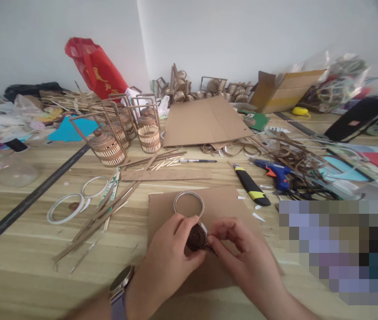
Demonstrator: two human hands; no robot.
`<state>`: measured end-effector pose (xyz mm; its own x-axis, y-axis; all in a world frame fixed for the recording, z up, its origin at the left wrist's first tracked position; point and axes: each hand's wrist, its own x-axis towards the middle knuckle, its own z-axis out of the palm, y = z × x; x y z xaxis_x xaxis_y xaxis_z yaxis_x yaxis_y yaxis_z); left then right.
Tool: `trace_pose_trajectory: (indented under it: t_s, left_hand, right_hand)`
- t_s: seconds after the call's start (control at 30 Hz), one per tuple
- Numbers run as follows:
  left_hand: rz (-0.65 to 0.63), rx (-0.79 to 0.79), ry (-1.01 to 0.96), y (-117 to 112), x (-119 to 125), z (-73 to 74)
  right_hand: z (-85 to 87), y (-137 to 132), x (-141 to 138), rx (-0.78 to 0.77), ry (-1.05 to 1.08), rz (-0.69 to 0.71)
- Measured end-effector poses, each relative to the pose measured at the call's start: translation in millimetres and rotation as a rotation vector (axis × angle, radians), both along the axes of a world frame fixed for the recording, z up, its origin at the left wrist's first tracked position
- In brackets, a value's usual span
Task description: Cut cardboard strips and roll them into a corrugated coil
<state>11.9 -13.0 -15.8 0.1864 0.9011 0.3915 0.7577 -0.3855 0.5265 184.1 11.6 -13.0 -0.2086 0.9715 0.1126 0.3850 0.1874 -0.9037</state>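
My left hand (172,249), with a watch on its wrist, is closed round a small dark brown coiled disc (196,238). At the disc's right edge, my right hand (238,249) pinches a dark strip, partly hidden by the fingertips. A bit of white tape (204,228) shows on the disc's upper right side. Just beyond the fingers, a roll of tape (189,193) lies on a cardboard sheet (162,204) under both hands.
Small lidded baskets (109,149) stand at the back left. Tape rings (49,215) and brown strips (85,226) lie to the left. A utility knife (250,184) and a blue glue gun (277,171) are to the right. Behind is a large cardboard sheet (205,120).
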Motion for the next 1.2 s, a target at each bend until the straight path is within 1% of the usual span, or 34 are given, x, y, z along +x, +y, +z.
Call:
trace_pose_trajectory:
  t_s: [0.17,0.27,0.53,0.73,0.9,1.1,1.2]
  left_hand:
    - [0.001,0.011,0.015,-1,1,-0.6]
    - [-0.005,0.004,0.023,-1,2,0.0]
    - [0.003,-0.039,0.029,-1,3,-0.4]
    - [-0.003,-0.055,0.014,-1,2,-1.3]
    - [-0.006,-0.063,0.003,0,3,-0.3]
    - [-0.003,-0.068,-0.022,2,3,2.1]
    - [0.020,-0.069,-0.019,3,1,2.8]
  right_hand:
    - [-7.9,-1,1,0.027,-0.030,0.025]
    - [-11.0,-2,2,0.078,-0.039,0.037]
    - [0.6,-1,0,0.241,-0.099,0.071]
    - [0.0,0,0,0.318,-0.137,0.089]
    - [-1.6,0,2,0.326,-0.155,0.099]
    - [0.4,1,2,0.268,-0.136,0.111]
    - [0.0,0,3,0.303,-0.155,0.096]
